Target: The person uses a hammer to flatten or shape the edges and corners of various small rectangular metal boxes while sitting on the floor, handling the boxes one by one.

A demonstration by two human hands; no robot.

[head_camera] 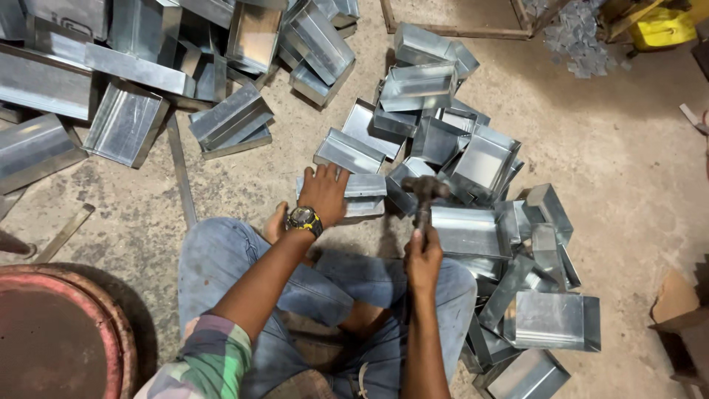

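Sheet-metal tray (363, 193) lies on the concrete floor (635, 170) just ahead of my knees, and my left hand (323, 193) is pressed flat on it, fingers spread wide, gripping nothing. I see a dark wristwatch (303, 219) with a yellow rim on that wrist. My right hand (423, 255) is closed around the handle of a hammer (424, 193), its worn head raised just beside the tray's right end. Just right of the hammer lies a heap of folded metal boxes (473, 159), and a second pile (148, 74) is spread across the upper left. A round reddish drum lid (44, 332) fills the lower left corner, near my left leg.
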